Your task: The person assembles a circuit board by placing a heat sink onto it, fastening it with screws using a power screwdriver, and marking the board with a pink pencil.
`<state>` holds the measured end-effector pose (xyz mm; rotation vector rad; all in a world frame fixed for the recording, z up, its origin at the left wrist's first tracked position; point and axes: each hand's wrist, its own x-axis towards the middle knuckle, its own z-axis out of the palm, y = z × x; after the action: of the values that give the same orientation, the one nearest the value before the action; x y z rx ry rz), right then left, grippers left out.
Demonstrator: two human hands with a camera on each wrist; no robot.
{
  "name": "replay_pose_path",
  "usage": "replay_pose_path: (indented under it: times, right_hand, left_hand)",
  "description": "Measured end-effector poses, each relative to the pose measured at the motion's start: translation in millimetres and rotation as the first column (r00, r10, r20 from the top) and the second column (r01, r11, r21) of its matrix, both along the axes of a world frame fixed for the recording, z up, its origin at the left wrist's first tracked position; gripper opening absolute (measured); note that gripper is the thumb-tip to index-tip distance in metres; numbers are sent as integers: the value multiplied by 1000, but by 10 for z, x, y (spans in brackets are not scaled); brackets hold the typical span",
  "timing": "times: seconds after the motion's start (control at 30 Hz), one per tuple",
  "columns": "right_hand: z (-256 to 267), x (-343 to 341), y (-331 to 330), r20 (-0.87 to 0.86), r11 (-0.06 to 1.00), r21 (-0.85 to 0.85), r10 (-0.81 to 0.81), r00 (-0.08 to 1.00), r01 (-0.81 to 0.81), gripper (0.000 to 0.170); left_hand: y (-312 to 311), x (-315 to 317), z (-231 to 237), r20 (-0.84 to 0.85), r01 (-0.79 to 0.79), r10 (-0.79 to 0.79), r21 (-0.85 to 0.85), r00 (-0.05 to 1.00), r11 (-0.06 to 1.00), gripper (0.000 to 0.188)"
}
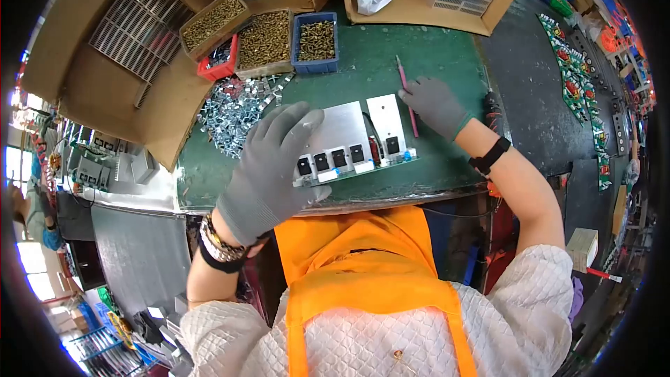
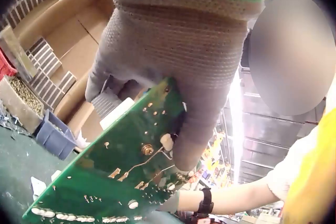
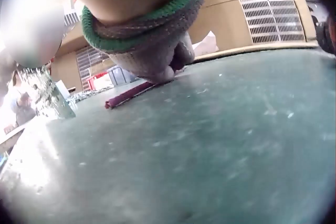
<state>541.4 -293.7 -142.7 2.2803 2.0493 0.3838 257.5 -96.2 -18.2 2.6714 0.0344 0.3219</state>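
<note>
The left hand (image 1: 271, 164) is gripping the circuit board (image 2: 123, 148) by one end, ideally steadying it; right of the board, the right hand (image 1: 436, 106) is pinching the pink tool (image 3: 129, 95).

On our table (image 1: 370, 49) we have the circuit board (image 2: 126, 145) near, in our left hand (image 1: 269, 164); right of it, the tool (image 1: 413, 123) under our right hand (image 1: 436, 103); left, clips (image 1: 227, 117); beyond these, bins (image 1: 317, 67), with a carton (image 1: 412, 10) to their right.
</note>
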Motion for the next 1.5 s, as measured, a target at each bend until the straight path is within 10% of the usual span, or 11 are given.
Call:
replay_pose_path:
  times: [0.17,0.27,0.37,0.43,0.5,0.63,0.87,0.97,1.17,1.5]
  right_hand:
    - [262,151,-97,52,986,-165,42,998,-33,13]
    - [554,259,-246,-317,864,230,-369,874,448,12]
    - [984,209,-342,-649,552,585,-120,751,594,12]
    - [1442,-110,-460,-942,614,296,313,118,731,16]
    - [1566,-417,-408,-848,695,316,512,-136,645,23]
    - [1490,-1067,-95,-879,853,150,346,-328,500,56]
    - [1241,-1271,-18,-933,964,166,222,-283,206,22]
    - [1209,-1334,122,-947,946,315,308,90,81,24]
    - [1231,-1362,217,-900,962,271,239,365,36,32]
    - [1234,-1403,241,-867,976,214,171,468,40,31]
  left_hand:
    - [-83,-51,-122,85,-55,49,60,995,997,80]
    - [-95,-57,-178,141,-71,65,38,988,997,81]
    - [-93,-41,-196,153,-88,82,27,985,996,82]
    - [-90,-29,-210,155,-80,75,31,985,996,81]
    - [-93,-19,-232,158,-70,64,30,985,997,81]
    - [-111,-44,-248,161,-95,88,36,983,995,81]
    - [-165,-109,-259,106,-133,140,-70,985,989,91]
    - [-157,-122,-269,104,-122,131,-92,986,988,91]
    - [-125,-123,-254,102,-99,109,-104,989,990,89]
    - [-116,-139,-272,77,-95,103,-102,992,990,87]
